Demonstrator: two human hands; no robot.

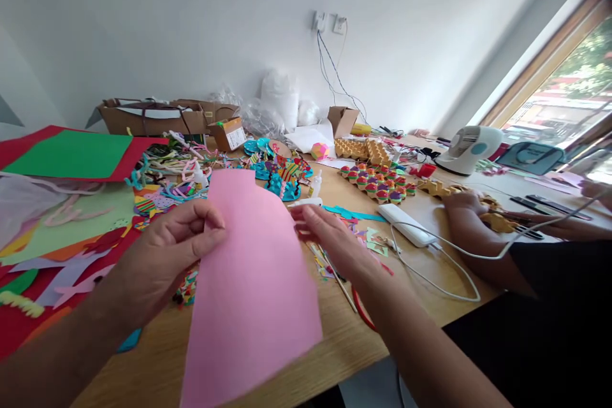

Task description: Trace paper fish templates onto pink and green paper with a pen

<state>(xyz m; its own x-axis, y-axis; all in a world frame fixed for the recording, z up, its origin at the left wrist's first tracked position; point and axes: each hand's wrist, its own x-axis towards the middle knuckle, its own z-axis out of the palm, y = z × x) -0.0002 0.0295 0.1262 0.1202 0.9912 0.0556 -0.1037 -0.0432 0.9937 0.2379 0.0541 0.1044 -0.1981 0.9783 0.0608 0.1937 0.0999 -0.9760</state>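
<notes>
- Currently, you are working at a cluttered wooden table (351, 338) along a white wall (191, 25).
- Your left hand (167, 248) is pinching a pink sheet (258, 280) over it; your right hand (337, 242) is nearing or touching its right edge, grip unclear.
- Painted egg cartons (377, 183) and a white power strip (406, 224) are lying rightward, before a co-worker's hand (465, 201).

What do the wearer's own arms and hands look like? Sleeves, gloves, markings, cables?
Left hand and right hand: ungloved, no ring visible. Left forearm and right forearm: bare to the frame edge, with no sleeve, watch, bracelet or clear marking visible, and no cable attached.
</notes>
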